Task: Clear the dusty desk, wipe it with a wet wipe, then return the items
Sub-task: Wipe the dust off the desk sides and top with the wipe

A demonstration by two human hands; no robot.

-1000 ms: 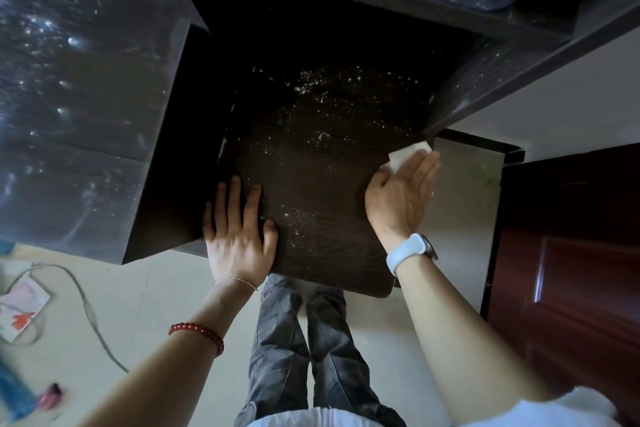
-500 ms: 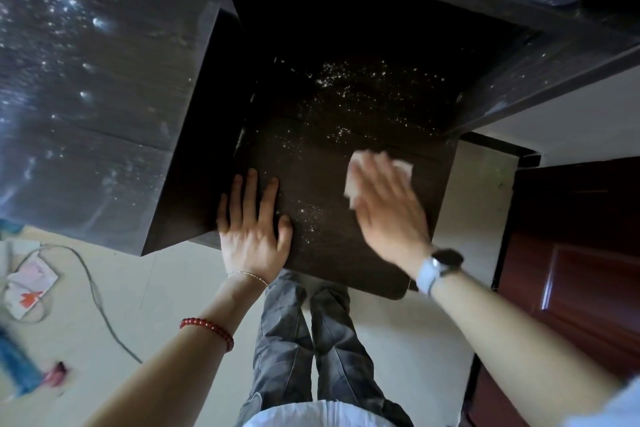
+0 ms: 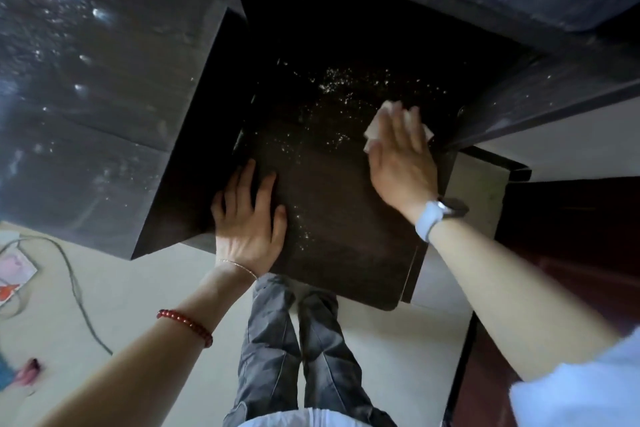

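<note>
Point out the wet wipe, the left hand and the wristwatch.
wet wipe (image 3: 371, 131), head view, uncovered white corner.
left hand (image 3: 247, 224), head view, back of the hand.
wristwatch (image 3: 429, 221), head view, pale strap.

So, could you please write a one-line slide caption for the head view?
Right hand presses a white wet wipe onto the dusty dark wooden desk; left hand rests flat.

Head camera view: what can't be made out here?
Head view only.
1. Wipe: mostly covered by the right hand.
2. Desk: far end lost in shadow.
3. Pink thing on the floor: too blurred to name.
4. Paper: cut off by the left edge.
</note>
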